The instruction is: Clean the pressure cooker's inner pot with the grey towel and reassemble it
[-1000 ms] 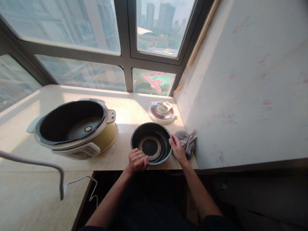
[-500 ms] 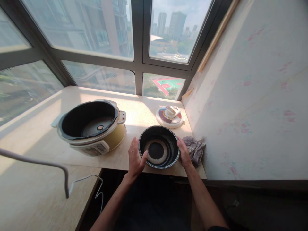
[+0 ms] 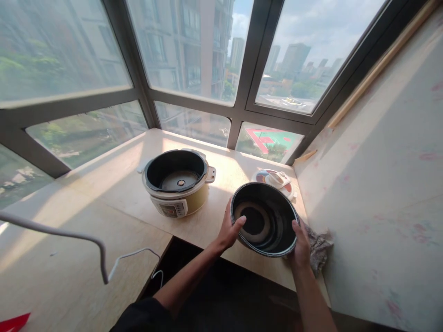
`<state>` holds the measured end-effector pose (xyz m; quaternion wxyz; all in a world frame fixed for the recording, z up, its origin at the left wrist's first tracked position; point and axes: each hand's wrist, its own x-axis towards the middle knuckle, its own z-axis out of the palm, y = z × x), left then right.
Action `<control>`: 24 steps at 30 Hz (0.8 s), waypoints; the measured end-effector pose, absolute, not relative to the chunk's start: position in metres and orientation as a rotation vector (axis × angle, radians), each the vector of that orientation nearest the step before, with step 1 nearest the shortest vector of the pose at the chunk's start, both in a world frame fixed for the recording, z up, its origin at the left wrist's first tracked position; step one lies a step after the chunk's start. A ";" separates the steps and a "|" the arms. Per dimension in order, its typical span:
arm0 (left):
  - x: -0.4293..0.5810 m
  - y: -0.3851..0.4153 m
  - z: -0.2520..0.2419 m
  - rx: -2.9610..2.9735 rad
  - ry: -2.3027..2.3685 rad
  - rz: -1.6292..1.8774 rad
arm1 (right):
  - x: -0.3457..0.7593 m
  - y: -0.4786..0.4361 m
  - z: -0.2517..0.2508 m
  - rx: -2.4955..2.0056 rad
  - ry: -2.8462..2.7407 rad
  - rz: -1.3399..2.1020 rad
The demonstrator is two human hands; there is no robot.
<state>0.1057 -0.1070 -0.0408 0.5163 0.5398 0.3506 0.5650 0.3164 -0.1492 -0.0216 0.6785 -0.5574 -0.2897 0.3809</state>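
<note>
A black inner pot (image 3: 282, 207) with a pale ring on its bottom is held between my hands, its mouth tilted toward me. My left hand (image 3: 231, 229) grips the left rim, thumb over the inside edge. Around the right rim, my right hand (image 3: 300, 242) is closed with its thumb on the edge. To the left stands the pressure cooker body (image 3: 197, 199), lidless, its dark well showing a small round button at the bottom. The cooker's lid (image 3: 292, 190) lies behind the pot, partly hidden by it.
A crumpled grey cloth (image 3: 320, 249) lies by the wall on the right, partly behind my right hand. A thick grey cable (image 3: 62, 230) and a thin white cord (image 3: 134, 252) cross the left side. Something red (image 3: 15, 322) shows at the lower left corner. Windows border the ledge (image 3: 121, 184).
The pot has come up off the ledge and tilted toward me, with both hands now gripping it. My view has turned left, so the cooker appears farther right.
</note>
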 end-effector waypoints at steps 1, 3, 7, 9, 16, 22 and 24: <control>0.106 -0.103 -0.028 1.310 0.792 1.389 | 0.315 -0.147 -0.008 -1.225 -0.669 0.829; 0.105 -0.095 0.000 1.328 0.717 1.453 | 0.309 -0.142 0.023 -1.156 -0.719 0.788; 0.094 -0.085 0.053 1.323 0.675 1.553 | 0.288 -0.131 0.083 -0.989 -0.841 0.749; 0.082 -0.082 0.076 1.323 0.678 1.606 | 0.275 -0.124 0.107 -0.902 -0.920 0.745; 0.009 -0.061 0.124 1.370 0.734 1.846 | 0.211 -0.074 0.151 -0.763 -1.167 0.722; -0.077 -0.031 0.127 1.298 0.926 2.080 | 0.127 -0.008 0.163 -0.613 -1.283 0.895; -0.103 -0.024 0.122 1.229 0.989 2.112 | 0.100 0.010 0.158 -0.547 -1.307 0.968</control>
